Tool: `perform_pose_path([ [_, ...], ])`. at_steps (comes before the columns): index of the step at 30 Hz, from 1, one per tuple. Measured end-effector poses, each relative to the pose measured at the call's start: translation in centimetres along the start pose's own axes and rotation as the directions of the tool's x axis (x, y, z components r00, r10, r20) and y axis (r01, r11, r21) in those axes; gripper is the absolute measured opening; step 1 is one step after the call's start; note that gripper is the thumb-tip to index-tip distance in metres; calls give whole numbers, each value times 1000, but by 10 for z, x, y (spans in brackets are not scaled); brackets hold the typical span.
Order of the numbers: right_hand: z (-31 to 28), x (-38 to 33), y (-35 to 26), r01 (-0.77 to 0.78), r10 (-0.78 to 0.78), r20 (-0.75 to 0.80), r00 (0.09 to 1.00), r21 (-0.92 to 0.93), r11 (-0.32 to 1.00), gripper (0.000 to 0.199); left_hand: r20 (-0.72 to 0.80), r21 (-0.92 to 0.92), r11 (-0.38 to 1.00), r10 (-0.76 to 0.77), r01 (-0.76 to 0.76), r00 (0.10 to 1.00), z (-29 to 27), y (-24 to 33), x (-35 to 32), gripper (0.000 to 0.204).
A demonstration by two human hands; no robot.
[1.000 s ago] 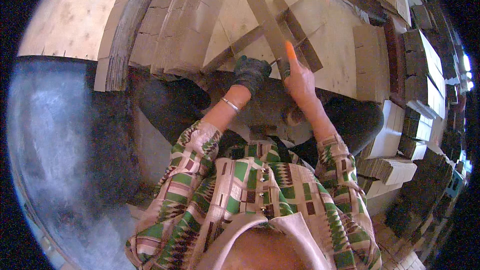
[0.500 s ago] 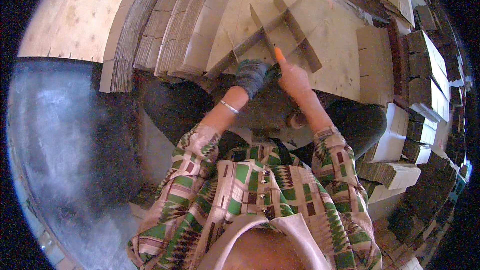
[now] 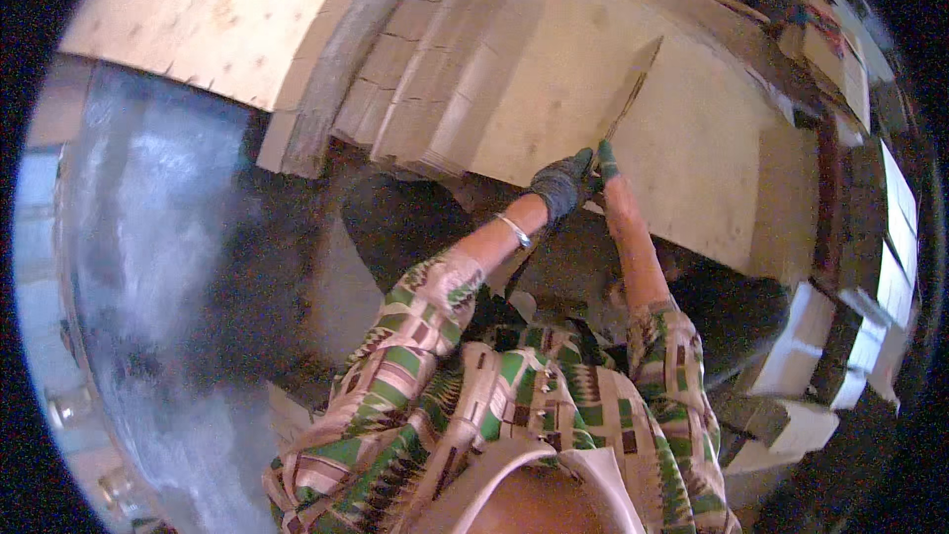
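Nearest, a patterned shirt (image 3: pixel 494 405) fills the lower edge, which cuts it off; the dark-clothed legs beyond it sink into shadow. The left hand (image 3: pixel 565 182), in a dark glove, and the right hand (image 3: pixel 613 170), green at the finger, meet at the near edge of the surface (image 3: pixel 712 148). Each grip looks closed on the cardboard (image 3: pixel 633 97), though most fingers are hidden. It stands nearly edge-on, slanting away over the pale wooden surface, so its folds are hard to make out. Left of it lie cardboard stacks (image 3: pixel 415 69). Out at the right rim, more piles (image 3: pixel 890 208) blur into the dim room.
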State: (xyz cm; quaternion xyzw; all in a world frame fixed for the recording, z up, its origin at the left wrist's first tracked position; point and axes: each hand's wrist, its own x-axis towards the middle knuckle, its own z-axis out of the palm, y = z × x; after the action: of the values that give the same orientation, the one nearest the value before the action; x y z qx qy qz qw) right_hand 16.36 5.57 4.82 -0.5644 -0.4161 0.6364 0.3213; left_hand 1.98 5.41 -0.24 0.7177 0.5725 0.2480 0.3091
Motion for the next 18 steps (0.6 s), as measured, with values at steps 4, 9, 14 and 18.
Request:
perform_pose_path([
  [4,-3,5,-11,18,-42,106,993,217,976,65,-163,133,990,66,-44,984,-88,-17,22,20],
  [9,-41,11,10,-9,15,-86,996,60,998,49,-556,500,847,154,180,817,-300,-10,28,13],
  [14,-68,-22,40,-139,139,-161,977,15,990,41,-718,676,428,199,600,667,-404,-51,17,30],
  [18,-77,-42,54,-204,199,-137,970,-21,979,39,-584,635,322,-394,702,710,-418,-190,5,65],
])
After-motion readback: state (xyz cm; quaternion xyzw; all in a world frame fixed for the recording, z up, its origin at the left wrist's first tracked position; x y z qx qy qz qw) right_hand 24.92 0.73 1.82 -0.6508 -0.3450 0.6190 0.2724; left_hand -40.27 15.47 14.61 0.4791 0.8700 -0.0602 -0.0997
